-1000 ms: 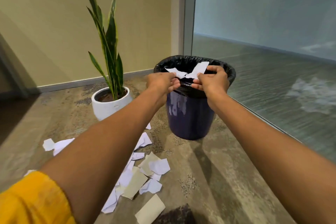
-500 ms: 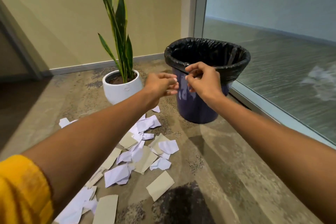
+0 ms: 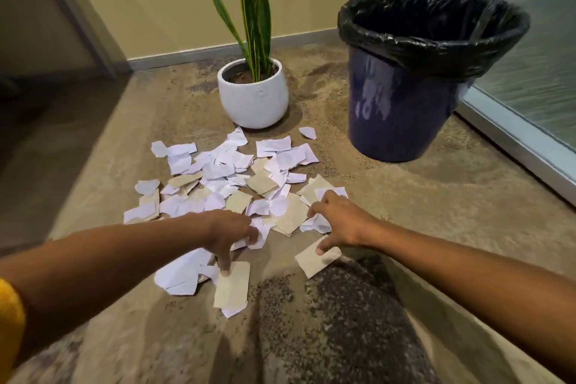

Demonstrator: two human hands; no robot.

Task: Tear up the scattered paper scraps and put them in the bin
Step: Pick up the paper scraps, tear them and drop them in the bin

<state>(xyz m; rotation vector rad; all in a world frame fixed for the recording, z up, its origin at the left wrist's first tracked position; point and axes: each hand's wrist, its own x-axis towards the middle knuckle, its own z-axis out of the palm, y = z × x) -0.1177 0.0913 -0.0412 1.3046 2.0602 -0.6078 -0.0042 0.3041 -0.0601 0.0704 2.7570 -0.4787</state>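
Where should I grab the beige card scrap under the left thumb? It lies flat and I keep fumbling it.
Take the beige card scrap by its near free edge, coming from the person's side: it lies flat, overlapping a white scrap, so that edge probably lifts easiest for a pinch.

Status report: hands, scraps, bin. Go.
Both hands down on the scraps: left hand thumb on a tan piece, right hand thumb on another. Scrap pile on the floor. Bin upright, path unobstructed.

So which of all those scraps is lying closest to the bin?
The small white scrap lying alone on the floor between the white plant pot and the blue bin. It sits apart from the main pile, which lies further from the bin.
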